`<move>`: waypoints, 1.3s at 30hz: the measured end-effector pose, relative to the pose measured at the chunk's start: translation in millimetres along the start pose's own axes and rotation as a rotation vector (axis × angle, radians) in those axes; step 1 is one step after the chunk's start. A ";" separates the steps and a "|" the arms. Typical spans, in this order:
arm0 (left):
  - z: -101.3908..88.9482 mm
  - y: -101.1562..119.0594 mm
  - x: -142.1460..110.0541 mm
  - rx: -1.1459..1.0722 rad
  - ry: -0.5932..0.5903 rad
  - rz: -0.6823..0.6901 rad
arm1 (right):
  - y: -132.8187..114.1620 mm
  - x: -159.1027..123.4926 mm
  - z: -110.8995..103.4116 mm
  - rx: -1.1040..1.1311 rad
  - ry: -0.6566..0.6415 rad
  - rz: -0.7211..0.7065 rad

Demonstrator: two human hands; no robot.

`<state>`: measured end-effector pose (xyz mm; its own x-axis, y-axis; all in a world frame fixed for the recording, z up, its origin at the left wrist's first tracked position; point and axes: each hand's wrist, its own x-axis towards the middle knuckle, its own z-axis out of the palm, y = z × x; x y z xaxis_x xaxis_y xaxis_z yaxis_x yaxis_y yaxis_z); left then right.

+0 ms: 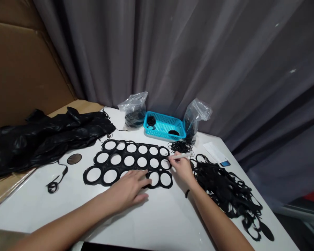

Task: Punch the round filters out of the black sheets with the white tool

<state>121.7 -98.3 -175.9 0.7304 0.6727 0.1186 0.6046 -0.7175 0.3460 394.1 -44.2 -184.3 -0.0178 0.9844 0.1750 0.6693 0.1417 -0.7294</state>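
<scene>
A black sheet (122, 158) with rows of round holes lies flat on the white table, its ragged edges showing. My left hand (132, 188) rests palm down over the sheet's near row, fingers stretched out, covering part of a hole. Pinched in my right hand (181, 169) is a white pen-like tool (181, 156). The tool's thin tip is near the holes at the sheet's right end; whether it touches the sheet I cannot tell. Just beyond my right hand sits a heap of thin black rings (181, 146).
A blue basket (164, 129) with black rings stands at the back between two clear plastic bags (134, 113). Black scraps (225, 188) are heaped on the right. Folded black sheets (52, 136) lie at left by a cardboard box (23, 62). A paper slip (214, 152) lies far right.
</scene>
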 end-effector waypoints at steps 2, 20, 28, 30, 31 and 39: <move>-2.0 -3.8 12.5 0.027 0.045 -0.036 | -9.8 -2.3 13.9 0.132 -0.109 -0.003; 42.8 -18.6 20.1 0.100 0.133 -0.090 | -18.3 -16.2 43.8 0.042 -0.201 -0.294; 41.2 -21.1 17.9 0.021 0.102 -0.118 | -0.8 4.5 27.0 -0.424 -0.057 -0.486; 36.9 -19.6 18.4 0.004 0.072 -0.124 | 11.9 26.0 9.3 -0.486 0.123 -0.338; 34.2 -18.7 18.9 -0.002 0.054 -0.127 | 17.1 35.5 1.5 -0.478 0.184 -0.270; 19.6 -19.8 14.8 -0.040 -0.018 -0.123 | 4.7 53.5 17.0 -0.232 0.052 -0.100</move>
<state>126.9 -77.7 -199.2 0.6571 0.7518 0.0561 0.6775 -0.6215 0.3934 383.7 10.9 -189.6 -0.0578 0.9591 0.2770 0.8186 0.2044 -0.5368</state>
